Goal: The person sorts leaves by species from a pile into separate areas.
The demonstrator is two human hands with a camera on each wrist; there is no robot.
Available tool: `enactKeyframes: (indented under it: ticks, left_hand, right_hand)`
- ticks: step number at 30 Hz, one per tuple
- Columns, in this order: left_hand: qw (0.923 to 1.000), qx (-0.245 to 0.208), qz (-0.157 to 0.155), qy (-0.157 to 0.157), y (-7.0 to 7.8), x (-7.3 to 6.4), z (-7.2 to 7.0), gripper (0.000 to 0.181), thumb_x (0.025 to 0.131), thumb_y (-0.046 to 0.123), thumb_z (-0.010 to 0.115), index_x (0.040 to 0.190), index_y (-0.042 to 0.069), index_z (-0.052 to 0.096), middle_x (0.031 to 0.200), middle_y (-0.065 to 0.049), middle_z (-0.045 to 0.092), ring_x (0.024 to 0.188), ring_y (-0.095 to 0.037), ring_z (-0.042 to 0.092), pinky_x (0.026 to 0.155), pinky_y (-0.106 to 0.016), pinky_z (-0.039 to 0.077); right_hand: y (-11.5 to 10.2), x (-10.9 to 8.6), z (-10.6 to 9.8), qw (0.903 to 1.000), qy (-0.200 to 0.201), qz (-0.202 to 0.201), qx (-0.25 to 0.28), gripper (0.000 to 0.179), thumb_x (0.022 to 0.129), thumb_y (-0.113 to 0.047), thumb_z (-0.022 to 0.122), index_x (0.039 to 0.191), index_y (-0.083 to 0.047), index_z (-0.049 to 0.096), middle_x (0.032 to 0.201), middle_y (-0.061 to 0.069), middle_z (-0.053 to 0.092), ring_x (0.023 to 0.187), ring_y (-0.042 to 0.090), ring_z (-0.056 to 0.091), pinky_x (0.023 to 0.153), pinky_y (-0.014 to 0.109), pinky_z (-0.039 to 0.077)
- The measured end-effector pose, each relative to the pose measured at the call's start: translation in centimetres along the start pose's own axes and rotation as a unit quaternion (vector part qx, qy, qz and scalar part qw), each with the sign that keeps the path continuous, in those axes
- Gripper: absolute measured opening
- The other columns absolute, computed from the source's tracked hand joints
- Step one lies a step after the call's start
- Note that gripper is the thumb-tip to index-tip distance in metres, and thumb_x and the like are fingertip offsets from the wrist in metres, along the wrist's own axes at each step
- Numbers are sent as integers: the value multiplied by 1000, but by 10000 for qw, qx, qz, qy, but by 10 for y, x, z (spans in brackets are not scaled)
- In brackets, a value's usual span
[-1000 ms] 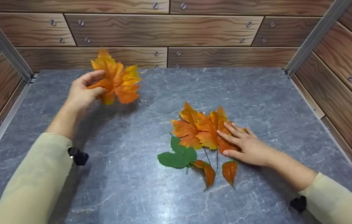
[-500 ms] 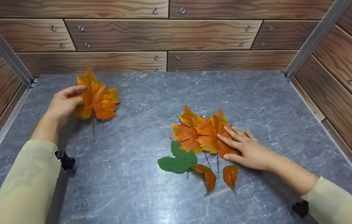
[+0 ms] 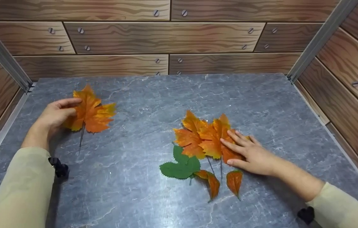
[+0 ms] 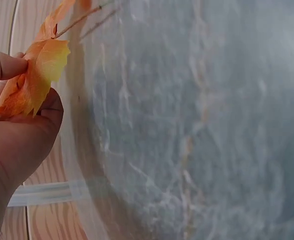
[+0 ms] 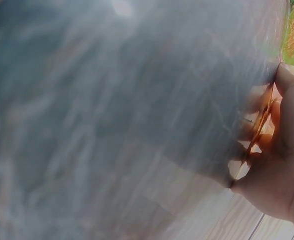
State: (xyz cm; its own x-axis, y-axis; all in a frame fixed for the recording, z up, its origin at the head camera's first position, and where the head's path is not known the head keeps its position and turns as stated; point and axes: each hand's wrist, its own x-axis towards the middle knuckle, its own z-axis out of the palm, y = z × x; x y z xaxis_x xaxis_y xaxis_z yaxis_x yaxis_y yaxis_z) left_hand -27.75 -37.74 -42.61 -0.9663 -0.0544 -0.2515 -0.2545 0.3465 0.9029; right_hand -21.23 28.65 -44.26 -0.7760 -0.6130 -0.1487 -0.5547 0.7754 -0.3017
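Note:
My left hand (image 3: pixel 55 114) pinches an orange-yellow maple leaf (image 3: pixel 92 115) by its left lobe, at the left of the table. The leaf's thin dark stem points toward me. In the left wrist view, thumb and fingers grip the maple leaf (image 4: pixel 44 65) from both sides. My right hand (image 3: pixel 253 153) lies with fingers spread on the right part of overlapping orange maple leaves (image 3: pixel 209 134) right of centre. Beside them are green leaves (image 3: pixel 180 166) and two small red-brown leaves, one curled (image 3: pixel 212 185) and one flatter (image 3: pixel 234 182). The right hand covers part of the pile.
The grey marbled table (image 3: pixel 128 190) has wood-patterned panels (image 3: pixel 163 38) along its back and sides. Metal posts (image 3: pixel 4 53) stand at the back corners. Dark cameras are worn at both sleeves.
My left hand has carried its maple leaf leftward, toward me and down to the table's left side. The right hand has stayed on the pile. The head view has tilted slightly up.

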Motion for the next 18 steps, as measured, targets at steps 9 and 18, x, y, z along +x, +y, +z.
enactKeyframes:
  ticks: [9, 18]
  left_hand:
    - [9994, 303, 52, -175, -9, 0, -4, 60, 105, 6, 54, 163, 8, 42, 161, -16, 41, 128, -19, 48, 88, -18, 51]
    - [9979, 619, 134, -107, -10, 4, -5, 55, 107, 6, 54, 161, 8, 46, 167, -20, 34, 136, -31, 44, 84, -18, 51]
  right_hand:
    - [1, 1, 1, 10000, -43, 21, -8, 77, 105, -64, 53, 170, -33, 26, 177, 7, 9, 161, 39, 9, 122, 75, 5]
    - [2, 1, 1, 10000, -73, 50, 8, 77, 105, -65, 52, 170, -33, 25, 178, 6, 8, 162, 39, 8, 122, 74, 4]
